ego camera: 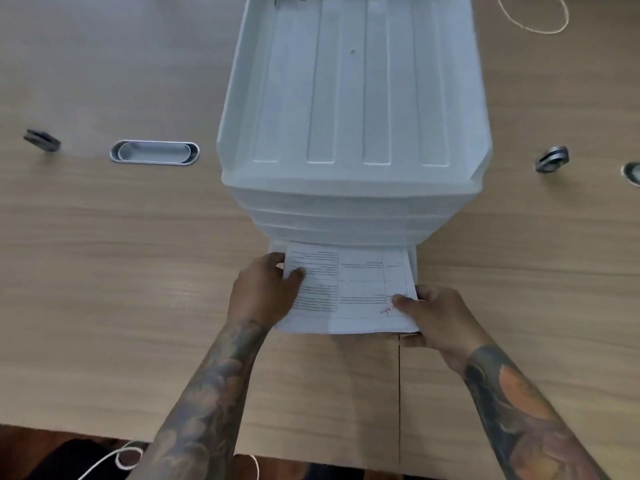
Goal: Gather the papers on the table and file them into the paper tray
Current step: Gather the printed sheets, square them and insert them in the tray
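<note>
A stack of white printed papers (360, 292) lies flat with its far end inside the lowest level of the pale grey stacked paper tray (353, 199). My left hand (266, 289) grips the stack's left edge, thumb on top. My right hand (436, 317) grips the near right corner, thumb on top beside some red handwriting. The near half of the stack sticks out over the wooden table (121, 271). The tray's top level shows bare ribbed plastic with no paper in it.
An oval metal cable grommet (154, 152) is set into the table to the left of the tray. Small round metal fittings sit at the far left (42, 140) and at the right (551, 159). A white cord loop (533, 15) lies at the top right.
</note>
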